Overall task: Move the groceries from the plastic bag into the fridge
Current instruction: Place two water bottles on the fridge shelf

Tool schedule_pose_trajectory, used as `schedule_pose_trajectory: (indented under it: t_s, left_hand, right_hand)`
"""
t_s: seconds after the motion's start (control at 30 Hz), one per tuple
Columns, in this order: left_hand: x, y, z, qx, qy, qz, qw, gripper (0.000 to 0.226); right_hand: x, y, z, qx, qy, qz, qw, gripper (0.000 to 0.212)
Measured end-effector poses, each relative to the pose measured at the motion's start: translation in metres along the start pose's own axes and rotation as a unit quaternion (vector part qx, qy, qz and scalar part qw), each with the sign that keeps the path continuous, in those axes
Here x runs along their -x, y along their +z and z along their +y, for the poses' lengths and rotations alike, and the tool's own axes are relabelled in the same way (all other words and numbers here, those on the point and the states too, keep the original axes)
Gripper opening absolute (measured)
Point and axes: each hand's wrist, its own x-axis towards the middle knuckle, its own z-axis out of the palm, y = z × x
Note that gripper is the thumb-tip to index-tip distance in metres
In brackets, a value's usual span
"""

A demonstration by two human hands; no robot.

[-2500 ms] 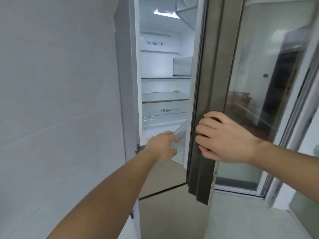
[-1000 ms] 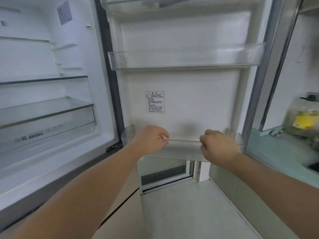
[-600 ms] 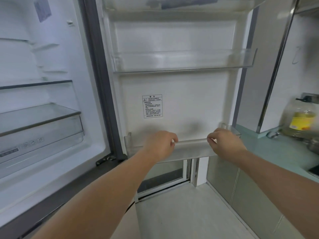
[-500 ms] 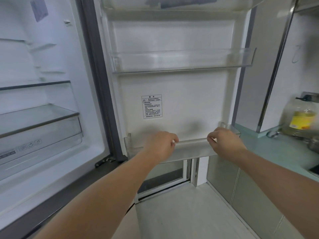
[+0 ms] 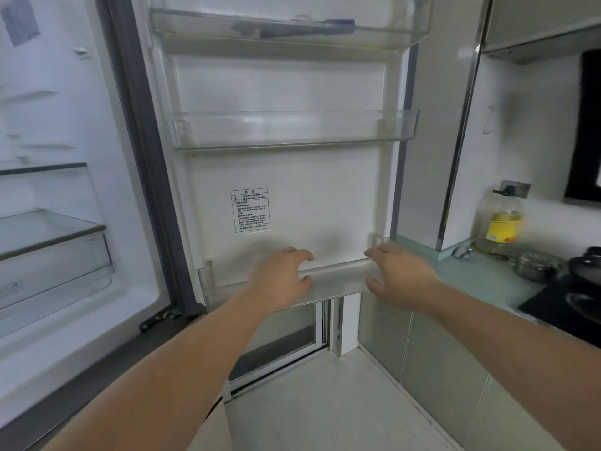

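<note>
Fridge (image 5: 65, 190) open at frame left, left hand (image 5: 279, 281) and right hand (image 5: 400, 278) curled gripping lowest door bin (image 5: 338, 275), middle door bin (image 5: 292, 128) bare

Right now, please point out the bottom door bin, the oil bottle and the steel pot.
bottom door bin (image 5: 338, 271), head view, front rim between the hands
oil bottle (image 5: 502, 227), head view, yellow label
steel pot (image 5: 535, 265), head view, lid
</note>
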Motion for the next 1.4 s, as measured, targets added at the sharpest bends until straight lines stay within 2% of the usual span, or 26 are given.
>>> schedule_pose_trajectory:
  t_s: [0.2, 0.47, 0.7, 0.83, 1.0, 1.23, 1.4]
  left_hand:
    - [0.012, -0.004, 0.072, -0.035, 0.081, -0.006, 0.996, 0.054]
    - [0.049, 0.019, 0.196, -0.001, 0.159, -0.042, 0.986, 0.061]
    - [0.074, 0.054, 0.307, 0.075, 0.276, -0.086, 0.954, 0.061]
    - [0.087, 0.075, 0.365, 0.1, 0.358, -0.1, 0.923, 0.057]
    - [0.104, 0.092, 0.406, 0.124, 0.447, -0.138, 0.875, 0.057]
    - [0.155, 0.099, 0.414, 0.176, 0.549, -0.192, 0.794, 0.054]
    - [0.197, 0.082, 0.413, 0.181, 0.573, -0.206, 0.772, 0.055]
  right_hand:
    - [0.066, -0.038, 0.037, -0.002, 0.062, 0.011, 0.998, 0.051]
    - [0.205, -0.071, 0.098, -0.023, 0.2, 0.031, 0.979, 0.059]
    - [0.325, -0.107, 0.129, 0.024, 0.32, 0.029, 0.947, 0.064]
    - [0.392, -0.132, 0.135, 0.09, 0.415, 0.04, 0.905, 0.063]
    - [0.458, -0.143, 0.107, 0.124, 0.536, 0.047, 0.834, 0.066]
    - [0.507, -0.138, 0.034, 0.128, 0.65, 0.044, 0.748, 0.065]
    - [0.542, -0.152, -0.014, 0.142, 0.686, 0.04, 0.712, 0.061]
